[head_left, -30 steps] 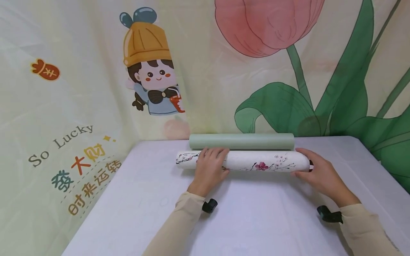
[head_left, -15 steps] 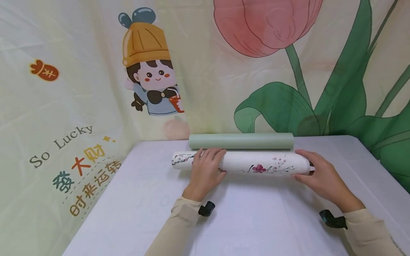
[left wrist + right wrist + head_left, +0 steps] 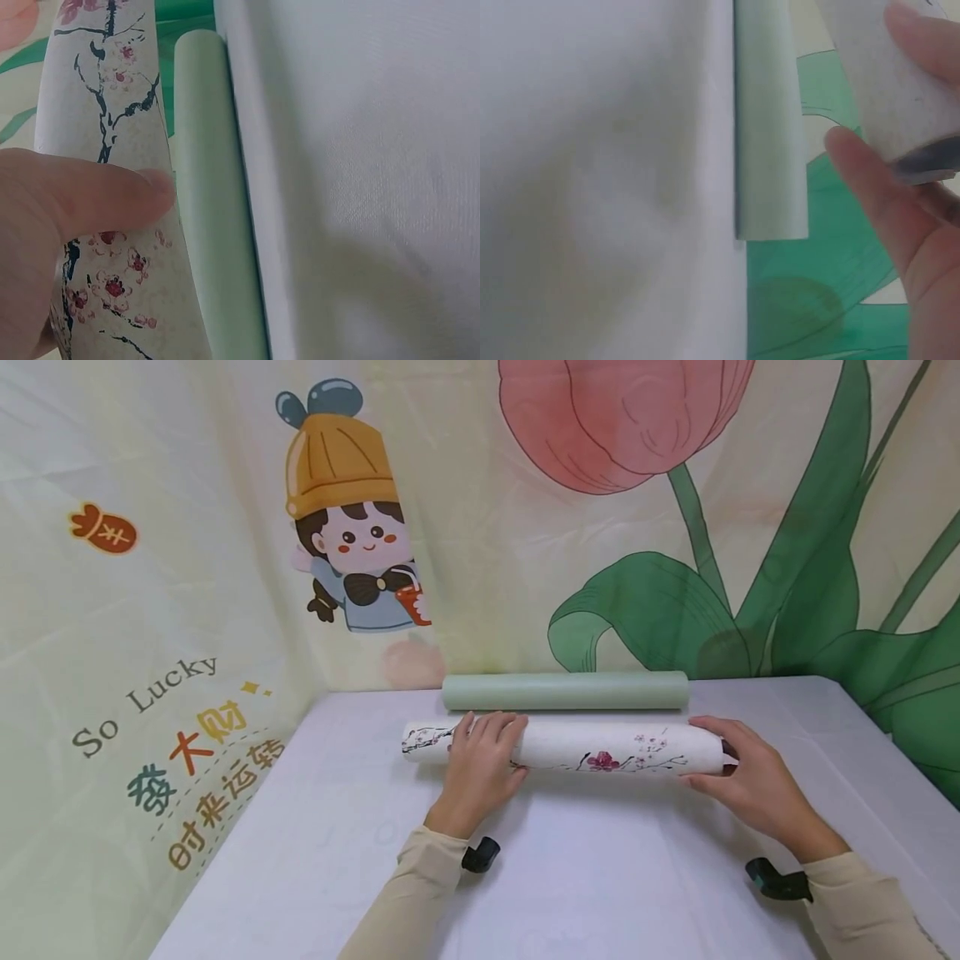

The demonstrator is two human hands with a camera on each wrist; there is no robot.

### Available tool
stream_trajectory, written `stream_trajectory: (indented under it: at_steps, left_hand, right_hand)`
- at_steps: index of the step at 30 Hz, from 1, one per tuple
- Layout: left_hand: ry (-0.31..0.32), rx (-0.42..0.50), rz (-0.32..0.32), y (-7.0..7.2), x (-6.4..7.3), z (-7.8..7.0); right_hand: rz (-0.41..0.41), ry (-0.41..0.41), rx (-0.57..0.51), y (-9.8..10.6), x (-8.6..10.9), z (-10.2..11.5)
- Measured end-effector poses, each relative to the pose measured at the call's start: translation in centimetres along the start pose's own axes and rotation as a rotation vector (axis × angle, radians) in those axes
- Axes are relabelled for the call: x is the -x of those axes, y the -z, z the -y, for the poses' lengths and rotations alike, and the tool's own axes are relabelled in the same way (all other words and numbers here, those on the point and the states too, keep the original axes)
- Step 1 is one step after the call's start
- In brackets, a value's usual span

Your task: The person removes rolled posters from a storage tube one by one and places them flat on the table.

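Note:
A white roll printed with pink blossoms and dark branches (image 3: 555,745) lies crosswise in the head view, above the near side of a pale green roll. My left hand (image 3: 483,760) grips it left of the middle, fingers over the top and thumb on the near side. Around its right end curl the thumb and fingers of my right hand (image 3: 753,781). Up close in the left wrist view, the left thumb (image 3: 120,195) lies across the printed surface. In the right wrist view a dark opening shows at the end of the white roll (image 3: 889,82), between the right thumb and fingers.
Parallel behind it, the pale green roll (image 3: 566,692) rests at the back edge of the white-covered table (image 3: 585,877). A curtain (image 3: 465,527) with a tulip, a cartoon child and lettering hangs behind and to the left. Small black devices sit on both wrists.
The blossom-printed roll has shifted slightly left and a little toward me, with both hands still holding it. The gap to the green roll has widened slightly.

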State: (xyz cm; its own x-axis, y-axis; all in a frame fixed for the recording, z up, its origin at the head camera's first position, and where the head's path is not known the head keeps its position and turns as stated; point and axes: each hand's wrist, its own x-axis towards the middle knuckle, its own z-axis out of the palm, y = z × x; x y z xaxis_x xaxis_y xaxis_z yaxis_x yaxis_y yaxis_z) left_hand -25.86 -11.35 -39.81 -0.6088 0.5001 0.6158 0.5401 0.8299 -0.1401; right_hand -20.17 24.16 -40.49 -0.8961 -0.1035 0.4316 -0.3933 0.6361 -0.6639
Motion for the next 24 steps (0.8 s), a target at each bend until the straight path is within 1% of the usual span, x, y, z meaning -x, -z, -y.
stream_trajectory:
  at_steps: [5, 10, 14, 17, 21, 24]
  left_hand:
    - [0.004, -0.003, 0.014, 0.0, 0.0, -0.1]
    - [-0.004, -0.011, -0.002, 0.5, -0.2, -0.6]
    - [-0.018, -0.014, -0.020, 0.5, -0.5, -1.1]
    - [-0.008, -0.031, -0.030, 0.3, -0.6, -1.3]
    - [0.023, -0.068, -0.040, 0.1, -0.6, -1.3]
    - [0.028, -0.068, -0.045, 0.0, -0.4, -1.2]
  right_hand:
    - [-0.033, 0.020, -0.031, -0.1, 0.0, -0.1]
    - [-0.070, 0.051, -0.031, -0.2, 0.0, 0.3]
    - [-0.088, 0.080, -0.036, -0.4, 0.0, 0.9]
    - [-0.093, 0.097, -0.046, -0.6, 0.0, 1.4]
    - [-0.089, 0.107, -0.059, -0.7, 0.1, 2.0]
    - [-0.084, 0.113, -0.060, -0.7, 0.2, 2.5]
